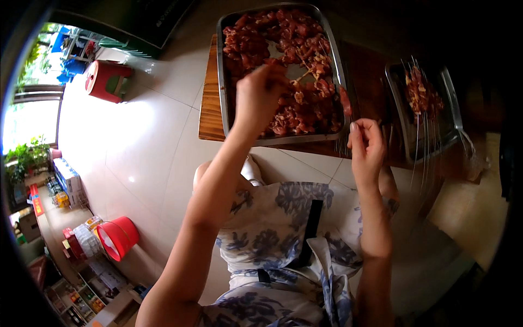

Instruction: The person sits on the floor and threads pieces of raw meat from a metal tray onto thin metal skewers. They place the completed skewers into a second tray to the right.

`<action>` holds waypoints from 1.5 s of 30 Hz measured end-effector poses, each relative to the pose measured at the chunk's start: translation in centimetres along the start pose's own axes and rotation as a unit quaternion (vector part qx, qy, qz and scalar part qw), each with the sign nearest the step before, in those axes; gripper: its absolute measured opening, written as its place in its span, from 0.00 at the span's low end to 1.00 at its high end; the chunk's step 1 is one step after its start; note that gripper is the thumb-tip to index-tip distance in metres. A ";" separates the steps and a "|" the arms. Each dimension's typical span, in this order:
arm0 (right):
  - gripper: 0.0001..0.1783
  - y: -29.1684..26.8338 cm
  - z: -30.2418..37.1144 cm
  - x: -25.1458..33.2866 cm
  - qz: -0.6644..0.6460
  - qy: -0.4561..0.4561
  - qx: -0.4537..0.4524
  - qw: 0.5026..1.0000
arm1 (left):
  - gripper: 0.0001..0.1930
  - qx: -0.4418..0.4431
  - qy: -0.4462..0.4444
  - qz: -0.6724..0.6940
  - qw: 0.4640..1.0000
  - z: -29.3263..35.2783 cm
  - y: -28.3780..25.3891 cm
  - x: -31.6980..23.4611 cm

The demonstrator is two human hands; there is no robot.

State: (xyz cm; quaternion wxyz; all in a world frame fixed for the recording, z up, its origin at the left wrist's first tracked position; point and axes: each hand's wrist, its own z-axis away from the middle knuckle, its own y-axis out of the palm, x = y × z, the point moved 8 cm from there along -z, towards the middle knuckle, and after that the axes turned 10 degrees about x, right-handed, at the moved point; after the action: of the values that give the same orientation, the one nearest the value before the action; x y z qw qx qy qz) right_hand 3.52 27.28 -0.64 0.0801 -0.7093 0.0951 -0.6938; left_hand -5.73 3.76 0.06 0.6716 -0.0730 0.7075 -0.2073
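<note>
at a wooden table (210,103), reaching with left hand (259,92) over raw meat chunks (302,117) in steel tray (299,139), cannot tell grip; pinching apparently skewered meat strip (345,102) with right hand (369,144), risking a drop if loosened.

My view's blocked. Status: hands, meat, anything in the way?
Left hand over meat in the large tray, grip hidden. Right hand below a meat strip at the tray's right rim, grip unclear. Smaller tray, skewered meat, off right; not in the way.

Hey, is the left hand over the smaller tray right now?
No, the left hand is over the larger tray of meat, and the smaller tray lies off to the right.
</note>
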 end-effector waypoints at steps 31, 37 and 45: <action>0.04 2.2 0.9 2.2 0.087 -0.047 0.047 0.994 | 0.17 0.020 -0.060 0.400 0.914 -2.5 -1.9 0.8; 0.04 2.7 0.8 2.2 0.104 -0.041 0.060 0.992 | 0.17 0.038 -0.027 0.406 0.913 -2.4 -1.4 0.2; 0.04 2.6 0.9 2.7 0.109 -0.046 0.051 0.992 | 0.17 0.006 -0.015 0.413 0.911 -2.6 -1.9 0.4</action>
State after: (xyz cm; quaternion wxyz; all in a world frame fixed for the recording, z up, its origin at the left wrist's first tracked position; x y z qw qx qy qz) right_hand 4.43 24.10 1.30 0.1957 -0.7212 0.1321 -0.6512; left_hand -8.66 2.45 0.49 0.7086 0.2266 0.6628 0.0854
